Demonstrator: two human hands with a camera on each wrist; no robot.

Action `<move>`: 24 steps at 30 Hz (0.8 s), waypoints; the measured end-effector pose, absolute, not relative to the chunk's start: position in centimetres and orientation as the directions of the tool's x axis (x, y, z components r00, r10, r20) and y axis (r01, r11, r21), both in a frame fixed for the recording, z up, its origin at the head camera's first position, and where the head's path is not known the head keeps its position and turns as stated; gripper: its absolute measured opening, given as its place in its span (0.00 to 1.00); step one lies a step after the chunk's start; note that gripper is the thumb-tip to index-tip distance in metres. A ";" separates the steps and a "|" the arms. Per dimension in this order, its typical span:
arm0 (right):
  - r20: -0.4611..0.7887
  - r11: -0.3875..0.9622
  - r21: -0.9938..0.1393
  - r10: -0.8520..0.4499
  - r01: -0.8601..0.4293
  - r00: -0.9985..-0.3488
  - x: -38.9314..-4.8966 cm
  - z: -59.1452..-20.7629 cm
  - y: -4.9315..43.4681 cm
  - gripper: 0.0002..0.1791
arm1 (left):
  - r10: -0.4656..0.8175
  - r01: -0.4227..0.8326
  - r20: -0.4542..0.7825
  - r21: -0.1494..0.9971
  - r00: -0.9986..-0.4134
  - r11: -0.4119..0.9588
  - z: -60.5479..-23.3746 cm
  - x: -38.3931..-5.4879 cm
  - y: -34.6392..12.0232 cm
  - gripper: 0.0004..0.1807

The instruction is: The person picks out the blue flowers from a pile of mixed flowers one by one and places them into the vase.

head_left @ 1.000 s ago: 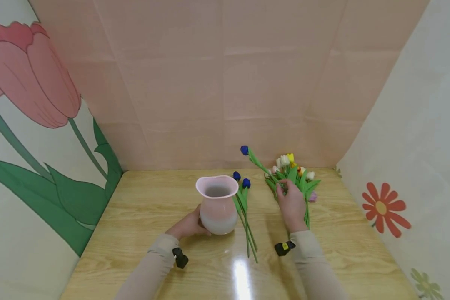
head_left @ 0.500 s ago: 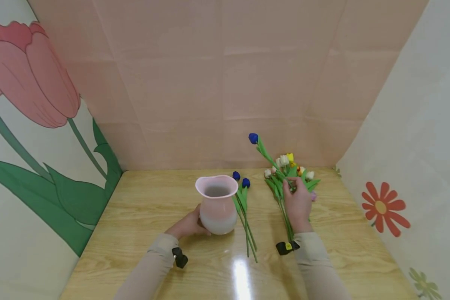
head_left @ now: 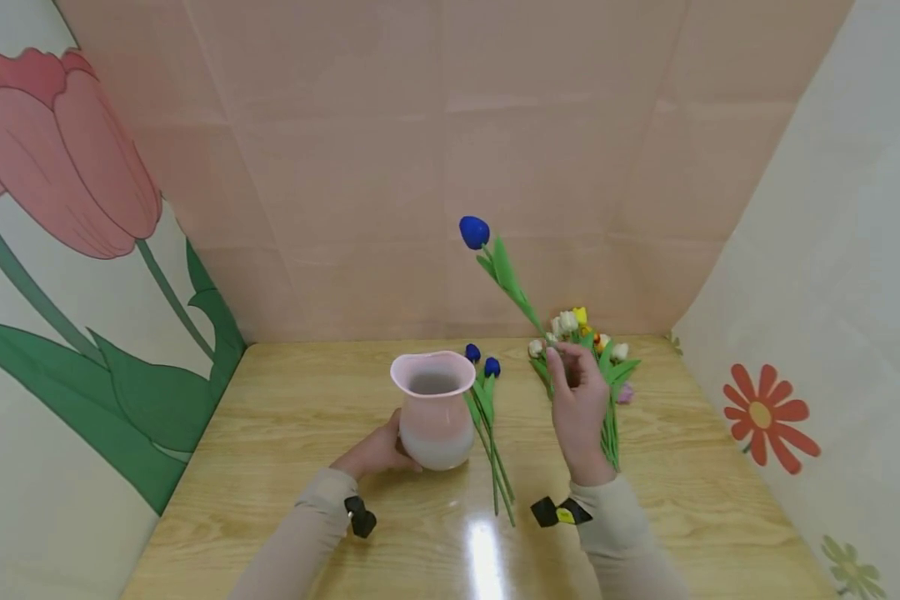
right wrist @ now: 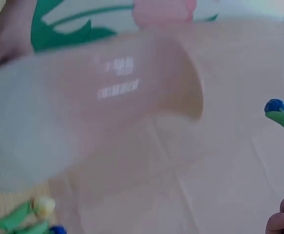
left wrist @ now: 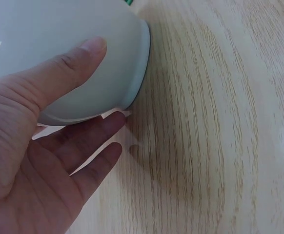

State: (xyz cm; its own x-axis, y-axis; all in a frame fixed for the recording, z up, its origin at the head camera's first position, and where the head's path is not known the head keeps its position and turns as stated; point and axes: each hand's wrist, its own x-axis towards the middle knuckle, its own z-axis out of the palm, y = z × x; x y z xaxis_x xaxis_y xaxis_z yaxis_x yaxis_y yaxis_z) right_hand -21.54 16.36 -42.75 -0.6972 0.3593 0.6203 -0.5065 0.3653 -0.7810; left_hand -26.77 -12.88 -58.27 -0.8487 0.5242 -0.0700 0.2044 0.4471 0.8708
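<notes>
A pink and white vase (head_left: 437, 425) with a flared, wavy rim stands upright on the table. My left hand (head_left: 375, 450) holds its lower left side; in the left wrist view the thumb lies along the pale wall (left wrist: 88, 92) and the fingers reach round near the base. To the right of the vase, my right hand (head_left: 583, 408) pinches the stem of a blue tulip (head_left: 474, 233) above the table. Its bloom points up and leftward, higher than the vase's mouth. The stem's lower end is hidden by the hand.
Two blue tulips (head_left: 492, 367) lie just right of the vase, stems toward me. A pile of white, yellow and purple tulips (head_left: 618, 371) lies behind my right hand. The wooden table (head_left: 285, 400) meets a pink backdrop (head_left: 345, 208) at its far edge.
The blue tulip in my right hand has risen, its bloom first swinging right, then left. The right hand first shifted right, then back left. The left hand and vase have stayed put.
</notes>
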 end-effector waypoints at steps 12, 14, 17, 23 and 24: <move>0.617 0.211 -0.787 0.283 -0.580 -0.735 -18.0 -42.9 11.7 0.05 | 0.525 0.164 -0.117 0.874 -0.843 0.458 -57.2 -26.7 -13.6 0.55; 0.627 0.205 -0.779 0.275 -0.592 -0.729 -17.8 -42.9 11.5 0.05 | 0.501 0.119 -0.161 0.869 -0.851 0.481 -55.4 -26.8 -14.8 0.58; 0.631 0.195 -0.776 0.263 -0.600 -0.730 -17.4 -42.5 11.2 0.05 | 0.398 0.067 -0.170 0.854 -0.901 0.516 -50.8 -26.9 -17.3 0.56; 0.635 0.202 -0.773 0.266 -0.602 -0.726 -16.4 -40.9 10.9 0.04 | 0.101 0.214 0.190 0.895 -0.977 0.392 -40.5 -25.8 -19.1 0.36; 0.636 0.204 -0.772 0.266 -0.602 -0.725 -16.3 -40.7 10.9 0.04 | 0.057 0.263 0.259 0.907 -0.964 0.330 -39.1 -25.4 -18.7 0.33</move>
State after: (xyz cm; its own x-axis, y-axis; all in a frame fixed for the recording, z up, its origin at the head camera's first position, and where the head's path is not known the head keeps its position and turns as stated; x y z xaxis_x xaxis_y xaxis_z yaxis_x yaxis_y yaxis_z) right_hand -16.31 10.91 -40.72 -0.7249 0.2657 0.6356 -0.6022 0.2035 -0.7719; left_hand -25.40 -18.69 -39.14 -0.9642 0.0572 0.2588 0.2629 0.3299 0.9067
